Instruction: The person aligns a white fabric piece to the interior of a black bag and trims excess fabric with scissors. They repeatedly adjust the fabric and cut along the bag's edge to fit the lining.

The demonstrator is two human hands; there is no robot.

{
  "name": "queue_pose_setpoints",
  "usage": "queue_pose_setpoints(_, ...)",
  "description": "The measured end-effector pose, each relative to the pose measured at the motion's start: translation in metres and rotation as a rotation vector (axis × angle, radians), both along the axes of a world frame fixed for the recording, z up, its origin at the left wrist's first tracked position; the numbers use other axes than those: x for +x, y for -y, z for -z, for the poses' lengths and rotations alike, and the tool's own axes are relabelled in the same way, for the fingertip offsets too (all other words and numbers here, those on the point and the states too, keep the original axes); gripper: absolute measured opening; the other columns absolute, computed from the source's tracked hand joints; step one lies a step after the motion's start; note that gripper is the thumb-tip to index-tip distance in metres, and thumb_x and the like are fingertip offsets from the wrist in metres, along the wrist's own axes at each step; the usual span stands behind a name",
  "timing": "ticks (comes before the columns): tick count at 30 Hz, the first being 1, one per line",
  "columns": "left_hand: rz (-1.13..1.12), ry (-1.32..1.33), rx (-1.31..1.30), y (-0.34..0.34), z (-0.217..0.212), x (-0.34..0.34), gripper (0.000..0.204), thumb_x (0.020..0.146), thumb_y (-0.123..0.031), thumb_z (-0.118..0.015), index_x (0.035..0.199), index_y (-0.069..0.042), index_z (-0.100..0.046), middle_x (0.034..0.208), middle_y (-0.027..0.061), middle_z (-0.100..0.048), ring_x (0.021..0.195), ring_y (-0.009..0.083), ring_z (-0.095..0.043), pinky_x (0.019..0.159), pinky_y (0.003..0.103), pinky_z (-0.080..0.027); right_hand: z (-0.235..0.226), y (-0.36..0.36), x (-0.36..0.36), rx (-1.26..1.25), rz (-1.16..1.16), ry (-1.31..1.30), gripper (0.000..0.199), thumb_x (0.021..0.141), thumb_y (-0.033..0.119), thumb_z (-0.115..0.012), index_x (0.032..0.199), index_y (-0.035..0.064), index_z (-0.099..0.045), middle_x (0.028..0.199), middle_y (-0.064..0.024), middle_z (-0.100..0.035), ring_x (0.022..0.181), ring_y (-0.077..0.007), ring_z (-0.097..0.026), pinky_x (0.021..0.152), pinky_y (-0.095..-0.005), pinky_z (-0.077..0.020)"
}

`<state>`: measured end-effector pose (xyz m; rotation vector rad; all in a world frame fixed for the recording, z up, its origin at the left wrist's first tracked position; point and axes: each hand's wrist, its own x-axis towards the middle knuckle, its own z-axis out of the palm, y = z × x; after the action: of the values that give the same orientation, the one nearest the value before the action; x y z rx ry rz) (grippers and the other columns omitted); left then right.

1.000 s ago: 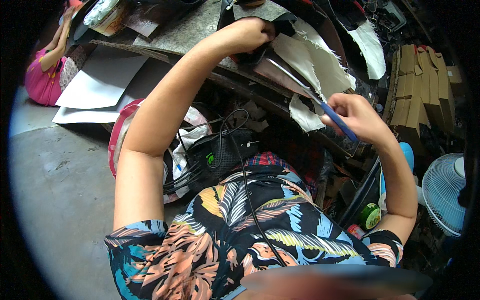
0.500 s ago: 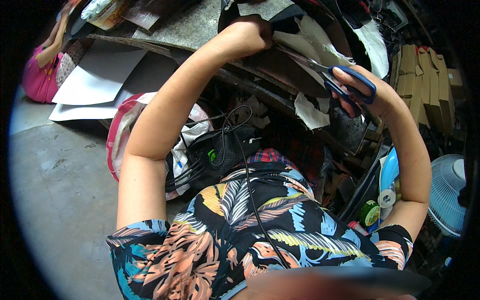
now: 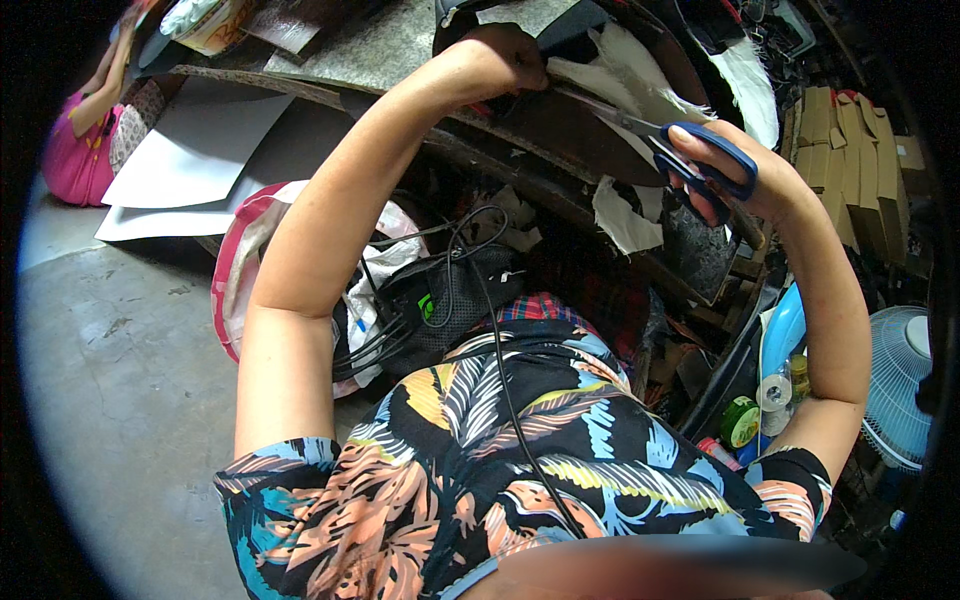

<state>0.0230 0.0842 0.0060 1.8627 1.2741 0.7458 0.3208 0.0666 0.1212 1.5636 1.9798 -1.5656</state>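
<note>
My left hand (image 3: 508,55) reaches up and forward and grips the edge of a dark brown sheet of material (image 3: 560,125) on the worktable. My right hand (image 3: 745,165) is shut on blue-handled scissors (image 3: 690,160). The metal blades point left into the sheet, close to a pale, frayed white lining piece (image 3: 640,85). A white offcut (image 3: 622,215) hangs below the table's edge. The blades' tips are partly hidden by the material.
A black pouch with cables (image 3: 445,300) lies in my lap over the patterned shirt. White sheets (image 3: 195,150) lie at the left, and a person in pink (image 3: 80,150) sits at the far left. Cardboard boxes (image 3: 850,160), a fan (image 3: 905,385) and tape rolls (image 3: 742,420) stand at the right.
My right hand with the scissors has risen and moved toward the sheet, and the blades now reach into it. My left hand has kept its grip at the top.
</note>
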Motion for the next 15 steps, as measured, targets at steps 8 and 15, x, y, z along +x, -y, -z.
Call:
queue_pose_setpoints(8, -0.047, 0.044, -0.068, 0.007, -0.010, 0.003, 0.023, 0.078, -0.022, -0.078, 0.091, -0.004, -0.075, 0.081, 0.0090, -0.072, 0.070, 0.0179, -0.066, 0.067, 0.033, -0.054, 0.002, 0.005, -0.004, 0.129, -0.019, -0.028, 0.071, 0.090, 0.071, -0.054, 0.079, 0.0019, -0.065, 0.049, -0.0052, -0.057, 0.040, -0.0114, -0.055, 0.039, -0.0227, -0.0364)
queue_pose_setpoints(15, -0.011, 0.084, -0.039, 0.010, -0.011, 0.002, 0.023, 0.077, -0.021, -0.079, 0.093, -0.004, -0.075, 0.084, 0.0085, -0.073, 0.073, 0.0172, -0.066, 0.069, 0.031, -0.054, -0.004, 0.005, -0.015, 0.115, -0.017, 0.043, 0.069, 0.089, 0.069, -0.057, 0.080, 0.0008, -0.066, 0.052, -0.0022, -0.058, 0.042, -0.0101, -0.058, 0.040, -0.0212, -0.0415)
